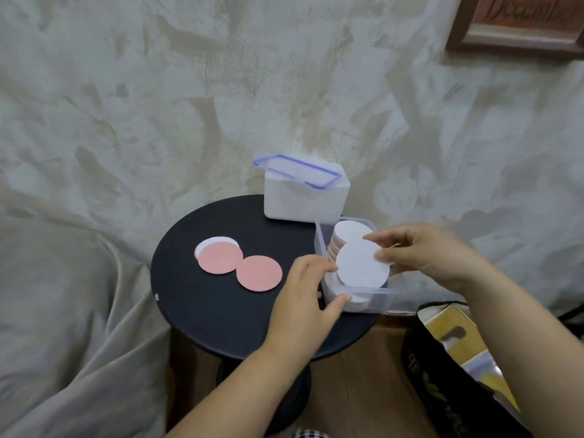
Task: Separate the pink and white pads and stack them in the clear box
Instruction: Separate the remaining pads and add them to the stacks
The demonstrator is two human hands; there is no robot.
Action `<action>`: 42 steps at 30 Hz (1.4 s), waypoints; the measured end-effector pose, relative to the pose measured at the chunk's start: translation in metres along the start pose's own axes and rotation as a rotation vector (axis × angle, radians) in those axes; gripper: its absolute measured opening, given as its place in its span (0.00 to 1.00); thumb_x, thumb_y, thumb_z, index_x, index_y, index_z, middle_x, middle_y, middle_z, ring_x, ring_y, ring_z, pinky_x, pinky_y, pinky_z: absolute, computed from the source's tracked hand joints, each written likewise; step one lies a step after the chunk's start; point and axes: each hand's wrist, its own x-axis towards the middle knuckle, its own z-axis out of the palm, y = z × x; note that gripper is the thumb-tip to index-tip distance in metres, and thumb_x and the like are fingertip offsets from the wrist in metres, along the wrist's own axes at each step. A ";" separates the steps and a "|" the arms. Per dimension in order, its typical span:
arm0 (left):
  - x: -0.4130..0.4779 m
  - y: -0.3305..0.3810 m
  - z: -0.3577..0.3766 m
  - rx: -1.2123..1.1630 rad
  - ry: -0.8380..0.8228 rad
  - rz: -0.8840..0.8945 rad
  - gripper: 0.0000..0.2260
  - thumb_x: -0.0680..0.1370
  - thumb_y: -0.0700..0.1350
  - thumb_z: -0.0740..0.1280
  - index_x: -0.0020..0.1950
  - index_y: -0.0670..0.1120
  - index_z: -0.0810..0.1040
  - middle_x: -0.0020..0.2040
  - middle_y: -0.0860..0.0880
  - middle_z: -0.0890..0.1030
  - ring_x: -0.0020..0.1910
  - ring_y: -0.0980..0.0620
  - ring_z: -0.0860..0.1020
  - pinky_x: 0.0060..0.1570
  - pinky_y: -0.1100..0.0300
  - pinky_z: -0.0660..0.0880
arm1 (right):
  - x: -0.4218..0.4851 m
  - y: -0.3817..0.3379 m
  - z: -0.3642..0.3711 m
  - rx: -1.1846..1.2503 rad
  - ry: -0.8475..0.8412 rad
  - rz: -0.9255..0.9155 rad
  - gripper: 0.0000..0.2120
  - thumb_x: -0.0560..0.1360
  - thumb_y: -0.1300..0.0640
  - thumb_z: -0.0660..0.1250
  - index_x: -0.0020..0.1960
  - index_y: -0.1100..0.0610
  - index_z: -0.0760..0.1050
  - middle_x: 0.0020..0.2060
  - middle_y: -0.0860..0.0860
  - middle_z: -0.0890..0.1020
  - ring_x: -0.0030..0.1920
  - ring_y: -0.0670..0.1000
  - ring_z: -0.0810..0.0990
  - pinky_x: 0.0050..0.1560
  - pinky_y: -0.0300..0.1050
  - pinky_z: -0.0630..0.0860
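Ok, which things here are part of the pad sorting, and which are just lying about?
Job: clear box, white pad in right hand, left hand on the box, pink pads on table.
Lying about: white lidded container, black bag, picture frame.

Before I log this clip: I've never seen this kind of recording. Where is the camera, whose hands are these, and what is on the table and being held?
There is no machine here. The single picture comes from a camera worn on a person's head, looking down at their own two bare hands. The right hand pinches a round white pad over a clear box that already holds more pads. The left hand holds the box's near corner. The box sits at the edge of a small round black table. Also on the table are two pink pads, one overlapping a second white pad, and a white box with a blue-rimmed lid lying loosely on top.
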 end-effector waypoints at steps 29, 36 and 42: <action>-0.003 -0.003 0.001 -0.014 0.020 -0.010 0.18 0.70 0.44 0.74 0.57 0.50 0.74 0.56 0.61 0.69 0.50 0.60 0.75 0.46 0.60 0.78 | 0.018 -0.008 0.025 -0.903 -0.121 -0.187 0.15 0.73 0.55 0.67 0.59 0.48 0.78 0.50 0.47 0.82 0.47 0.47 0.78 0.50 0.42 0.75; -0.004 -0.005 0.001 -0.008 0.023 -0.006 0.18 0.70 0.44 0.74 0.57 0.49 0.74 0.57 0.58 0.70 0.50 0.58 0.76 0.45 0.61 0.77 | 0.015 -0.013 0.029 -0.943 -0.147 -0.198 0.14 0.70 0.48 0.71 0.54 0.51 0.80 0.48 0.48 0.84 0.47 0.49 0.79 0.51 0.47 0.75; -0.005 -0.004 0.001 -0.015 0.019 -0.010 0.18 0.70 0.43 0.74 0.58 0.50 0.74 0.56 0.58 0.70 0.50 0.58 0.76 0.45 0.63 0.77 | 0.014 -0.016 0.030 -1.067 -0.213 -0.207 0.14 0.74 0.48 0.66 0.55 0.54 0.80 0.48 0.56 0.81 0.46 0.54 0.77 0.48 0.50 0.73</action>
